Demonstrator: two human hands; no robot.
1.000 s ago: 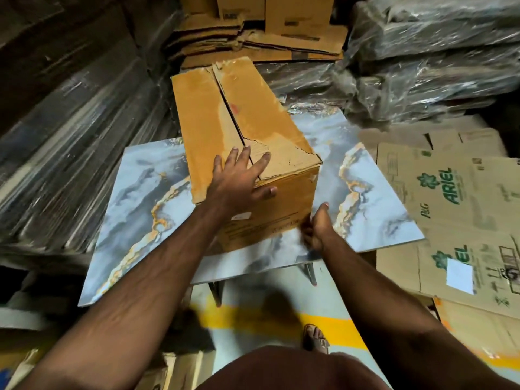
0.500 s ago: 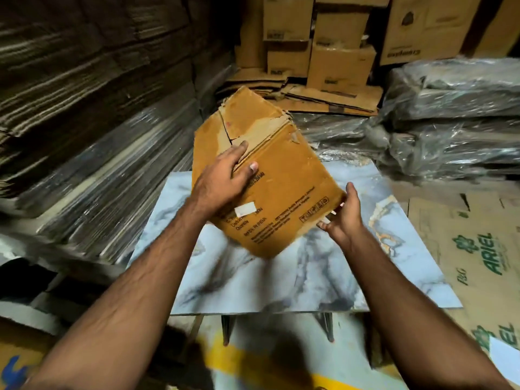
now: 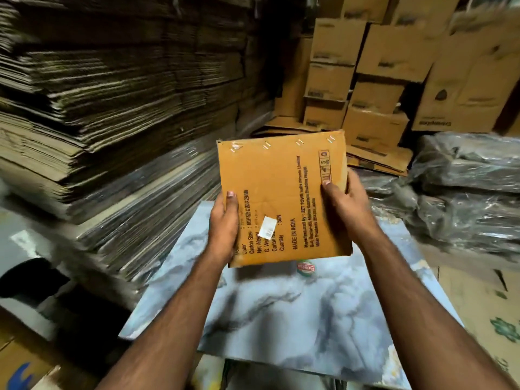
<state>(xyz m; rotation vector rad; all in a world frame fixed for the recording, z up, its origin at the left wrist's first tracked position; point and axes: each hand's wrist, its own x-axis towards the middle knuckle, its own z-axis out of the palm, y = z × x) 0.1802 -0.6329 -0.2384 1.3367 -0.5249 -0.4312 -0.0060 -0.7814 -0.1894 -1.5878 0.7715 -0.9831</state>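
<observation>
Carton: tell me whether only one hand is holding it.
No, the left hand grips the carton by its left edge, the right hand by its right edge.

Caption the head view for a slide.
The left hand and right hand grip an orange carton above a marble-patterned slab, beside stacked flattened cardboard.

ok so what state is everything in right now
carton, held up in the air, printed face to camera
left hand, grips carton's left edge
right hand, grips carton's right edge
marble table, below the carton
flat cardboard stack, piled at left
wrapped bundles, piled at right
</observation>
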